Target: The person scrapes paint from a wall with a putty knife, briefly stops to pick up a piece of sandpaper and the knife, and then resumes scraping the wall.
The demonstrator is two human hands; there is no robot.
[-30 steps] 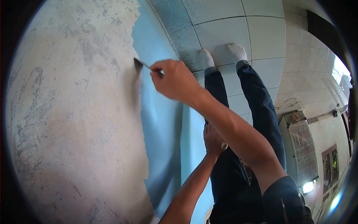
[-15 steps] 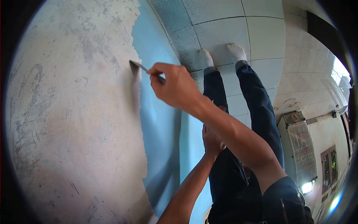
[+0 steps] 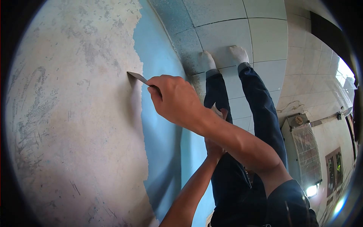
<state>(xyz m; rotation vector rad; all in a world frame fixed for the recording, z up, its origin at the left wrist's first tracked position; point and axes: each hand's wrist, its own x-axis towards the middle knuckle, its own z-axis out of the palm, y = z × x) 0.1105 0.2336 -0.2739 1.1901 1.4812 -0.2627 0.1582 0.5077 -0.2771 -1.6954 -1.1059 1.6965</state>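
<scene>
A scraper (image 3: 137, 77) with a flat metal blade is gripped in my right hand (image 3: 177, 99), its handle mostly hidden by the closed fingers. The blade's corner is at the bare, whitish part of the wall (image 3: 87, 128), left of the ragged edge of the blue paint (image 3: 160, 109). Behind my right forearm, my left hand (image 3: 214, 148) is mostly hidden, near my trouser leg. A small pale item (image 3: 217, 110) shows by its fingers, too covered to name.
Below the wall, the tiled floor (image 3: 223, 41) carries pale dust along the wall's foot. My feet in pale socks (image 3: 238, 55) stand on it. A boxy unit with a plastic-covered front (image 3: 307, 149) is at the right, near a small window (image 3: 333, 166).
My right hand and the scraper have moved slightly down the picture, and the blade a little left. More of the pale item by my left hand shows.
</scene>
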